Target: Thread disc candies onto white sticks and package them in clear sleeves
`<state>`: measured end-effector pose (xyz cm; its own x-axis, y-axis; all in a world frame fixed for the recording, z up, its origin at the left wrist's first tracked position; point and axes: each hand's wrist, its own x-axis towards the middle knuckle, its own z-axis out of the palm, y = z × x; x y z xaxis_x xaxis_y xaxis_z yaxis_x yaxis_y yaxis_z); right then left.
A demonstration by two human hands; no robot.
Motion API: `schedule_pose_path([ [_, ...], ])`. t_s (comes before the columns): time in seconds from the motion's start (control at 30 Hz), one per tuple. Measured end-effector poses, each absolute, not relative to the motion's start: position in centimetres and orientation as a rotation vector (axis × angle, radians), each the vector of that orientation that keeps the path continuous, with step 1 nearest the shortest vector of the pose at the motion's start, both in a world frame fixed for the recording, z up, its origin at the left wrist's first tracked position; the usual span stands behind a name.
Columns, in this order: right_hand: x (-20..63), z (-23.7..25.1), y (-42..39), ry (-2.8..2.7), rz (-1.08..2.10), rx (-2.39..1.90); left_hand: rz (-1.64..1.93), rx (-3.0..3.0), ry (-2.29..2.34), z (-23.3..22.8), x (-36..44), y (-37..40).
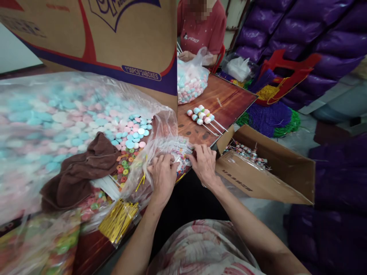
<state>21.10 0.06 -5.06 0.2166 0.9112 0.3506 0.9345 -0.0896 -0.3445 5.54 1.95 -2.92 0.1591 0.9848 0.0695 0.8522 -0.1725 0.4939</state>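
Both hands meet over a small printed packet [182, 149] at the near edge of the desk [229, 94]. The left hand [163, 172] and right hand [203, 162] are partly closed, fingers curled and thumbs turned inward at the packet's two sides; I cannot tell whether either pinches it.

The step in hand looks like straightening or opening the packet. The next move probably calls for a light fingertip grip on its thin edges.

The packet looks flat and shiny, with pale lettering towards the far end and bright colours nearer; its contents are unclear.

Left of the hands, a big clear bag covers pastel candies [133, 135], near ring candies [124, 172] and a brown cloth [82, 172]. Beyond lie candy sticks [200, 114]; to the right stands an open carton [289, 172].
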Motion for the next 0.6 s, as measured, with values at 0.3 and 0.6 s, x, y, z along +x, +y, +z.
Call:
schedule_pose_path([
  [0.3, 20.1, -3.0, -1.2, -1.183, 0.296, -1.625, 1.252, 1.351, 1.315, -2.2, 5.5, 2.2],
  [0.6, 16.8, 0.8, -2.5, -1.032, 0.978, -1.207, 1.366, 0.952, 1.068, -0.4, 5.8, 0.0],
])
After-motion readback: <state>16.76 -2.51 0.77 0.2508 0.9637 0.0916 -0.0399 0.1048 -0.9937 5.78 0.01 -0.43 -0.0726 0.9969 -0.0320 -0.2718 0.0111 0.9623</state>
